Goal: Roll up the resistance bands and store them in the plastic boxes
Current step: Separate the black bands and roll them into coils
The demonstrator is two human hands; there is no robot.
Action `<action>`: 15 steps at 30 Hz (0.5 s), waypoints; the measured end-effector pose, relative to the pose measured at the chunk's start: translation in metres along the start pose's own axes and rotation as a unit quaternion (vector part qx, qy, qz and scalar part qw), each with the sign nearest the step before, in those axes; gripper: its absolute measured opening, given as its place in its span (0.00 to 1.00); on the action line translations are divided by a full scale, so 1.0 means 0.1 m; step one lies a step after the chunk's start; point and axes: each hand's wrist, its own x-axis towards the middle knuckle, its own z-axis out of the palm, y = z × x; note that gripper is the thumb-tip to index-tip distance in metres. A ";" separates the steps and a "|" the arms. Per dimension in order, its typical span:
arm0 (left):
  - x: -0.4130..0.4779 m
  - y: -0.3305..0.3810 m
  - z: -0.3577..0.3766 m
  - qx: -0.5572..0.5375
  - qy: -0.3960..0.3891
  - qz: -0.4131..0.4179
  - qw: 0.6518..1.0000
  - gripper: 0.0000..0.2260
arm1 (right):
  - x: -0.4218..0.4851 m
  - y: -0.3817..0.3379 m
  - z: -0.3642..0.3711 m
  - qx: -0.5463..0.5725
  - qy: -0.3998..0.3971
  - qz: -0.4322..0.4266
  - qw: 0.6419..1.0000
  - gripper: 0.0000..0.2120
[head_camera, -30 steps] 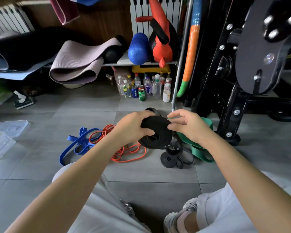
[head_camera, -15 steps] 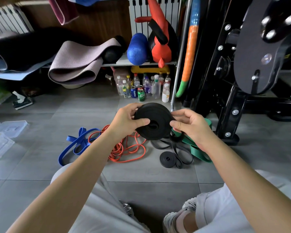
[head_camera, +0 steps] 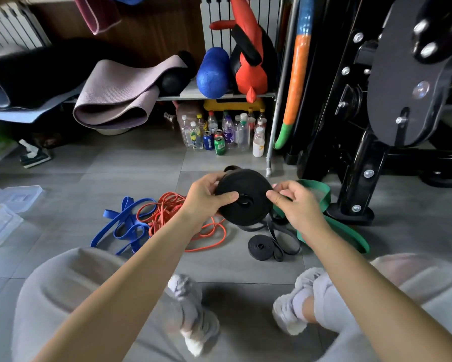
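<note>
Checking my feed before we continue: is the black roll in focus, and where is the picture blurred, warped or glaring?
Head view: black roll, left hand and right hand sharp; head view, shoes smeared; head view, wide lens bows the black rack at right, glare on its knobs; mats at upper left dim.

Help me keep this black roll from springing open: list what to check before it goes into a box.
1. Left hand grips the black roll: ok.
2. Right hand pinches its rim: ok.
3. Tail fully wound in: cannot tell; black strands lie just beneath.
4. Plastic boxes in sight, on the floor at far left: ok.
5. A box open and ready: cannot tell.
6. Blue band, orange band, green band rolled: not ok, all lie loose.
</note>
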 end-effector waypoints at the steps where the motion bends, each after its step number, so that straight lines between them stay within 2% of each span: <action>1: 0.05 -0.08 0.02 -0.010 0.004 -0.012 1.000 0.17 | 0.05 0.06 0.01 -0.023 -0.003 0.008 1.000 0.05; 3: 0.16 -0.31 0.08 -0.030 0.017 -0.057 0.998 0.16 | 0.12 0.21 0.06 -0.046 -0.025 0.020 0.998 0.07; 5: 0.26 -0.57 0.15 -0.052 0.022 -0.107 0.993 0.16 | 0.16 0.37 0.14 -0.075 -0.053 0.042 0.995 0.14; 8: 0.39 -0.98 0.29 -0.051 0.009 -0.182 0.982 0.15 | 0.19 0.73 0.31 -0.189 -0.040 0.111 0.975 0.23; 11: 0.42 -1.40 0.45 -0.032 -0.004 -0.252 0.967 0.10 | 0.16 1.23 0.51 -0.201 -0.041 0.186 0.961 0.25; 15: 0.49 -2.04 0.60 -0.014 -0.010 -0.341 0.940 0.12 | 0.18 1.79 0.70 -0.238 -0.070 0.272 0.930 0.29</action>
